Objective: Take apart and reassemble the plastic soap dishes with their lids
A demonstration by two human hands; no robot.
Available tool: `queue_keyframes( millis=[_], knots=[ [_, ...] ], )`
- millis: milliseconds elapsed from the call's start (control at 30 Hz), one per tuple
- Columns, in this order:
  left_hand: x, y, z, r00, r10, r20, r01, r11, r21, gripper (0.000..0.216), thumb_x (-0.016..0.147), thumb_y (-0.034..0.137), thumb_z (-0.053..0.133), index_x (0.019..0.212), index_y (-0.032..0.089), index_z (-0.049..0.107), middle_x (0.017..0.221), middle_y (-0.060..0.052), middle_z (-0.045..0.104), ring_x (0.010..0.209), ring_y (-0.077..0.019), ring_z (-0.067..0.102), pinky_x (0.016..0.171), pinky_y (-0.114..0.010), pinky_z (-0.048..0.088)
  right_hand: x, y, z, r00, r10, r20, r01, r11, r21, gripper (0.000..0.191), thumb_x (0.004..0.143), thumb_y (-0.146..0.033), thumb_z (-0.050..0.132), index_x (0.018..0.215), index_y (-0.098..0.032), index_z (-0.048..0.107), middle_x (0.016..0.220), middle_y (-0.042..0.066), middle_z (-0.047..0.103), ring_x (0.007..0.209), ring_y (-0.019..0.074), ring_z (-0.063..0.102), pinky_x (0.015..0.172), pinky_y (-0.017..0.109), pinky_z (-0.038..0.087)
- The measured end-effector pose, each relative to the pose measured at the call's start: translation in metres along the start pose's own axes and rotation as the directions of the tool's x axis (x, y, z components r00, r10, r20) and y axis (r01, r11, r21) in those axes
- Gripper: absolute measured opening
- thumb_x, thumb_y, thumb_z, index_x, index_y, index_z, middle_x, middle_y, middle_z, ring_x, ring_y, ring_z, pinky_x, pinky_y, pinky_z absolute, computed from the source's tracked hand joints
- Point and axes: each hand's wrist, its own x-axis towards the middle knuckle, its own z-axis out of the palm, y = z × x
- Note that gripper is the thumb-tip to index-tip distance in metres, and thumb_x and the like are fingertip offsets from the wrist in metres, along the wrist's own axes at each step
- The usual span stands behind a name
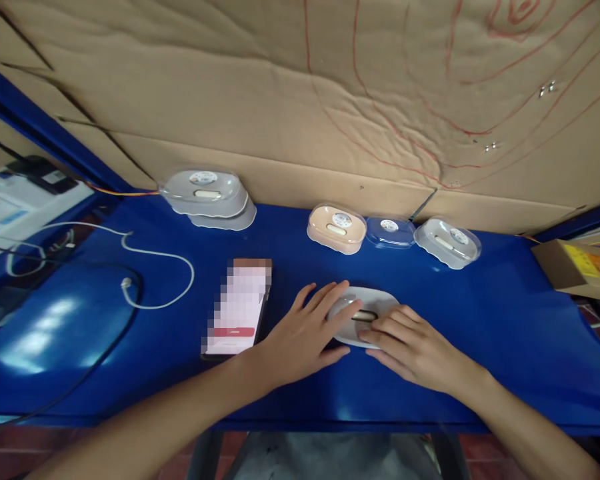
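A white oval soap dish [367,303] lies on the blue table [505,333] near the front middle. My left hand [305,333] rests on its left end with fingers stretched out and spread. My right hand [410,343] lies on its right front edge, fingers extended flat over the rim. Neither hand grips it; both only touch it. Part of the dish is hidden under the fingers.
A phone [237,310] lies left of my left hand. Along the cardboard back wall [300,100] stand stacked grey dishes [207,193], a peach dish [336,228], a clear lid [391,231] and another grey dish [447,241]. A white cable [155,267] loops at left. A cardboard box [575,267] sits right.
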Motion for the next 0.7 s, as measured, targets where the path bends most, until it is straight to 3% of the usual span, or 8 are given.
queue_keyframes(
  millis=[167,300,400,700],
  knots=[
    [-0.002,-0.001,-0.004,0.998,-0.036,-0.046,0.038,0.999,0.024,0.079,0.090,0.048,0.077,0.155,0.020,0.043,0.151,-0.024,0.051,0.144,-0.0414,0.048,0.119,-0.065,0.036,-0.002,0.001,0.008,0.996,-0.041,-0.085,0.046,0.997,0.064,0.025,0.103,-0.020,0.066,0.127,-0.015,0.067,0.108,0.007,0.077,0.101,0.0216,0.069,0.094,0.039,0.052],
    [-0.003,0.001,-0.004,0.999,-0.012,-0.053,0.014,0.999,0.035,0.090,0.086,0.052,0.080,0.158,0.018,0.038,0.157,-0.028,0.044,0.149,-0.0430,0.042,0.119,-0.063,0.037,0.000,0.003,0.010,0.988,-0.040,-0.151,0.065,0.985,0.163,0.026,0.101,-0.018,0.069,0.126,-0.013,0.066,0.108,0.008,0.077,0.102,0.0211,0.068,0.094,0.037,0.054],
    [-0.004,0.003,-0.003,1.000,-0.003,-0.021,0.003,0.999,0.035,0.086,0.091,0.050,0.076,0.160,0.020,0.034,0.161,-0.028,0.041,0.150,-0.0414,0.043,0.117,-0.059,0.041,0.002,0.002,0.010,0.988,-0.040,-0.150,0.066,0.982,0.177,0.026,0.100,-0.019,0.069,0.126,-0.012,0.067,0.106,0.008,0.076,0.101,0.0213,0.068,0.092,0.037,0.055],
    [-0.005,0.001,-0.006,0.998,-0.022,0.062,0.021,1.000,0.014,0.089,0.090,0.058,0.077,0.161,0.023,0.035,0.163,-0.024,0.042,0.146,-0.0401,0.048,0.114,-0.057,0.042,-0.001,-0.008,0.011,0.992,-0.120,-0.029,0.117,0.989,-0.095,0.020,0.101,-0.015,0.065,0.121,-0.014,0.070,0.102,0.006,0.077,0.091,0.0202,0.068,0.090,0.039,0.054]
  ],
)
